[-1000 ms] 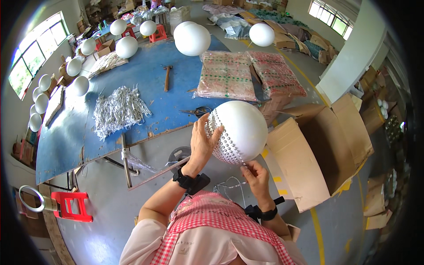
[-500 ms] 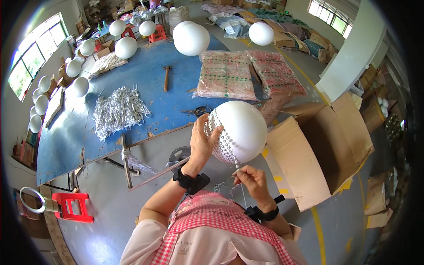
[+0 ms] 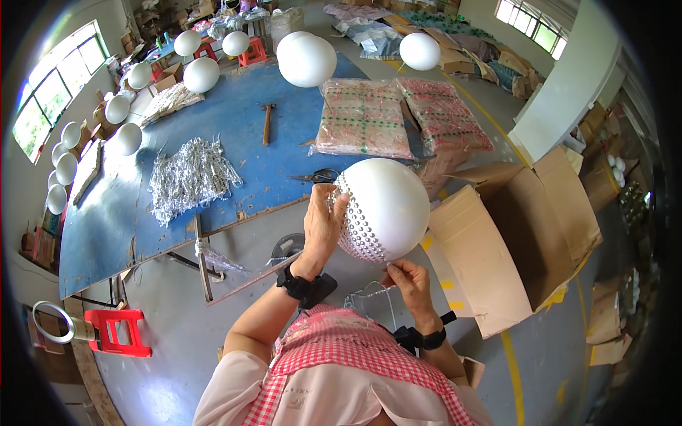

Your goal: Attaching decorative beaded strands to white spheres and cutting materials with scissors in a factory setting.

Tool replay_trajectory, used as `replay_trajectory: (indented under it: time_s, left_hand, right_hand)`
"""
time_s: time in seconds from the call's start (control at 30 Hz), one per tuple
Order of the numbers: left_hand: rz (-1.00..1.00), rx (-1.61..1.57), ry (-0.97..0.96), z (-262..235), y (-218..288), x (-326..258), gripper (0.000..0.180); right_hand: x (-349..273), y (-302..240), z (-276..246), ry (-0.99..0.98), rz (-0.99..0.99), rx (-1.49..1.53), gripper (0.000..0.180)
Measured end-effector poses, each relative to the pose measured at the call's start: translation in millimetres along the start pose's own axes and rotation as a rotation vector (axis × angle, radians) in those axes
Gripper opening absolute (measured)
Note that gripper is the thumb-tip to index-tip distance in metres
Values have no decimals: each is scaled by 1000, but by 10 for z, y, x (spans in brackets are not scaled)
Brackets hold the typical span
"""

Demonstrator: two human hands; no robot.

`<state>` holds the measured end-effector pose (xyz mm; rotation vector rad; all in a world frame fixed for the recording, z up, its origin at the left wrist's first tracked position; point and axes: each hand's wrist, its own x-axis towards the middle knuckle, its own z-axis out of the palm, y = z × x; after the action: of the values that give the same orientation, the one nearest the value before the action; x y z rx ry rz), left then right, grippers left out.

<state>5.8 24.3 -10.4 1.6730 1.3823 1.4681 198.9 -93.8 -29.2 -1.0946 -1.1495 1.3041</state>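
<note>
A large white ball (image 3: 394, 206) is in front of me, with rows of silver beads (image 3: 361, 231) curving over its left and lower side. My left hand (image 3: 323, 227) is closed against the ball's left side, its thumb and fingertips over the beads. Below the ball, my right hand (image 3: 412, 282) pinches the end of the bead string close to the ball's lower edge. A thin pale string (image 3: 392, 309) hangs beneath that hand. What supports the ball from below is hidden.
On the blue table (image 3: 241, 128) lie a hammer (image 3: 267, 124), scissors (image 3: 318, 176), a silver tinsel bundle (image 3: 193, 177) and plastic-wrapped packs (image 3: 362, 121). Several white balls (image 3: 202, 75) stand around it. An open cardboard box (image 3: 490, 255) is at my right, a red stool (image 3: 122, 332) at lower left.
My right hand has moved slightly up and to the right. The bead strand that hung from the ball's lower edge now lies closer against it. My left hand has barely shifted.
</note>
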Motion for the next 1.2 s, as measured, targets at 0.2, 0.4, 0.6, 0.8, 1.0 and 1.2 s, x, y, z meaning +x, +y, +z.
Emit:
replay_trajectory:
  time_s: [0.2, 0.4, 0.6, 0.8, 1.0, 1.2]
  left_hand:
    - [49, 57, -239, -228, -31, 63, 74]
    - [-14, 55, -363, -232, -14, 57, 117]
    - [-14, 11, -338, -174, 10, 22, 119]
    - [7, 25, -319, -160, 0, -8, 116]
    - [8, 4, -295, -146, 4, -15, 114]
    - [-21, -43, -287, -156, 39, -11, 110]
  right_hand:
    - [-1, 107, -70, 76, 32, -37, 12]
    - [-30, 158, -141, 62, 54, -314, 13]
    - [-79, 113, -84, 206, -88, -201, 10]
    - [-117, 25, -108, 140, -198, -423, 9]
    - [-214, -89, -62, -117, 29, -164, 12]
    - [-275, -232, -73, -116, -7, 142, 12]
